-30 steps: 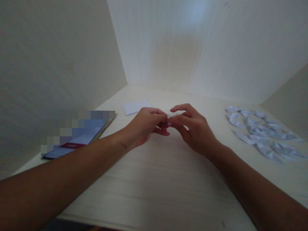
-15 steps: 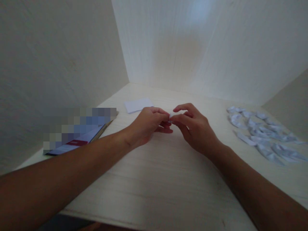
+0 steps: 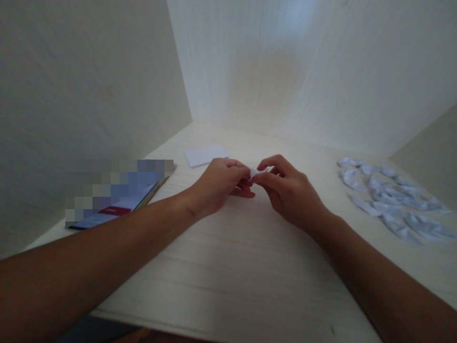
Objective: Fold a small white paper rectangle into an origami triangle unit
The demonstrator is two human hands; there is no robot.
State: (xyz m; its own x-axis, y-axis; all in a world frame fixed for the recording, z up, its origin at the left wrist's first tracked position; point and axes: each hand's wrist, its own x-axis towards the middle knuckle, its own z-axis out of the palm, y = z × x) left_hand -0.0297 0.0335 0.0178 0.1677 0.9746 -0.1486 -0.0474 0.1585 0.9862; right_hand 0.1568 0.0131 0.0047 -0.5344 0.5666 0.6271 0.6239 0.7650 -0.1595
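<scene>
Between my fingertips, above the middle of the table, is a small piece of folded white paper (image 3: pixel 255 173). My left hand (image 3: pixel 228 183) pinches its left end with thumb and forefinger, the lower fingers curled loosely beneath. From the other side my right hand (image 3: pixel 285 186) grips the paper with thumb and index finger. Much of the paper is covered by the fingers, so its full shape cannot be made out. Just behind my left hand lies a stack of white paper sheets (image 3: pixel 203 156), flat on the table.
Several folded white paper pieces (image 3: pixel 387 190) lie in a group on the right of the table (image 3: pixel 243 267). A book or magazine with a red label (image 3: pixel 116 210), partly blurred out, lies at the left behind my forearm. Pale walls (image 3: pixel 250 85) enclose the back and sides.
My right index finger has come down onto the paper, and more of the white piece now shows between the hands. My left hand has hardly moved.
</scene>
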